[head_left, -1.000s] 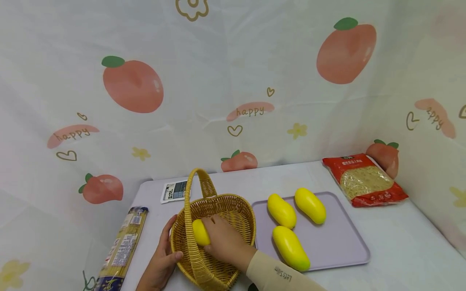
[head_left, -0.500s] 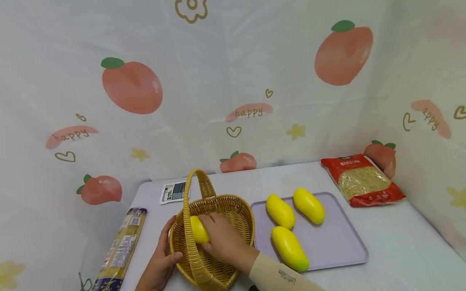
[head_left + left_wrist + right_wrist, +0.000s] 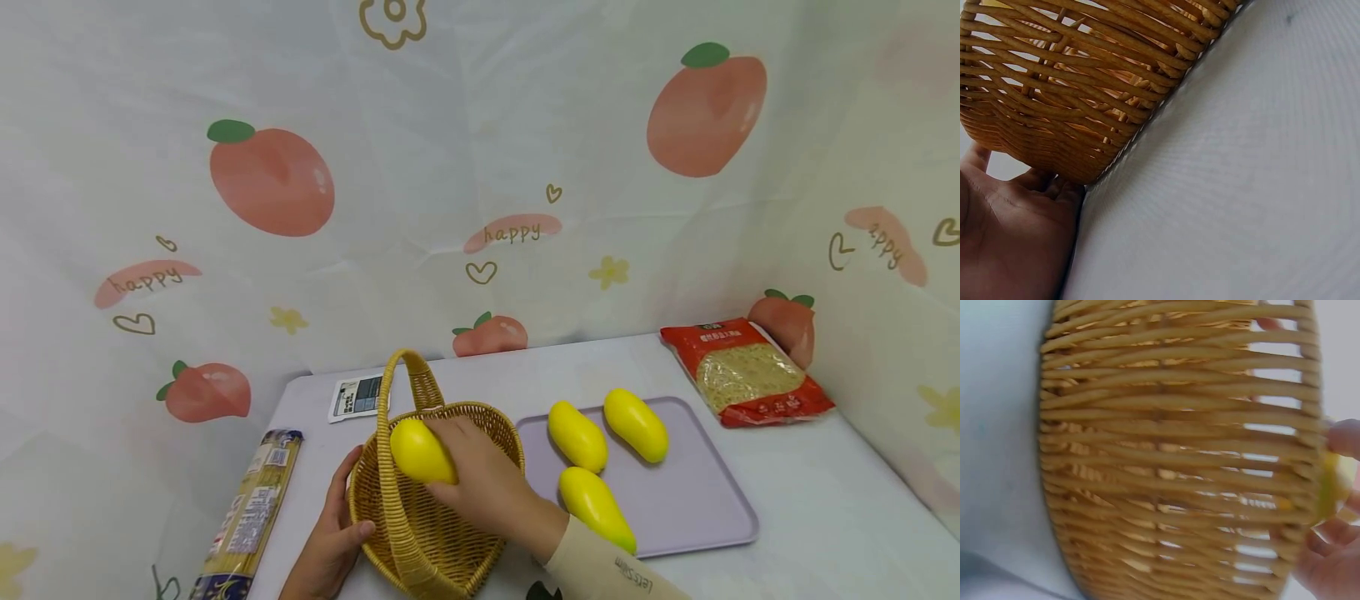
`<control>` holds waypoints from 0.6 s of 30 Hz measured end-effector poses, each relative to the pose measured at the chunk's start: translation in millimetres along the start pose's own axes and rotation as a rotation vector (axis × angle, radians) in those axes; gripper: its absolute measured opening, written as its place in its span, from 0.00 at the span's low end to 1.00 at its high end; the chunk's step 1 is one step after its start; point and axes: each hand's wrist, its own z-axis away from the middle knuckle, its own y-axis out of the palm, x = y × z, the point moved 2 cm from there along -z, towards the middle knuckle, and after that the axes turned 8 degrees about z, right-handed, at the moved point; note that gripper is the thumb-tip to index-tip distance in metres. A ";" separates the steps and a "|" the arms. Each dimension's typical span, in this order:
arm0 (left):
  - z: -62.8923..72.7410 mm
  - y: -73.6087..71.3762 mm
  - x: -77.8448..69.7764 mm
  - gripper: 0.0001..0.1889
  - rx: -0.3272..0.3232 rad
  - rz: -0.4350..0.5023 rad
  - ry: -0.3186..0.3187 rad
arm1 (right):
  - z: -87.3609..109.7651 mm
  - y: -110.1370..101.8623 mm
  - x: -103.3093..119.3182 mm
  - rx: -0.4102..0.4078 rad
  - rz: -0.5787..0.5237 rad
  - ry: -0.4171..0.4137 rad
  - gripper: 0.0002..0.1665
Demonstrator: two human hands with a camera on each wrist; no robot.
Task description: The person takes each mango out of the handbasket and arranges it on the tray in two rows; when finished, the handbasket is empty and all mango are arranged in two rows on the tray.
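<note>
My right hand (image 3: 491,483) grips a yellow mango (image 3: 420,454) and holds it up at rim height inside a wicker basket (image 3: 442,533), close beside the tall arched handle. In the right wrist view, its fingers (image 3: 1344,439) and the mango show past the basket's rim. Against the basket's left side, my left hand (image 3: 330,542) holds the wall, thumb at the rim and fingers along the outside. The left wrist view shows that palm (image 3: 1019,231) under the woven wall (image 3: 1066,94). Three more mangoes (image 3: 577,436) lie on a pale purple tray (image 3: 705,508) to the right.
A long packet of spaghetti (image 3: 247,517) lies left of the basket. Behind the basket is a small white and dark packet (image 3: 356,397). A red bag of dried noodles (image 3: 746,371) lies at the back right, near the fruit-printed cloth backdrop (image 3: 585,167).
My right hand has lifted the mango from low in the basket up to about rim level. The left hand keeps its hold on the basket, which stays in place.
</note>
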 end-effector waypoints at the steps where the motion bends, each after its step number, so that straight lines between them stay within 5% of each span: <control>1: 0.1 -0.2 0.3 0.55 0.000 0.003 0.000 | 1.5 -3.1 -0.1 -0.011 -0.011 -0.003 0.43; 18: -0.3 -0.2 0.5 0.57 -0.003 0.000 0.020 | 31.5 -45.3 -7.2 -0.086 -0.098 0.007 0.43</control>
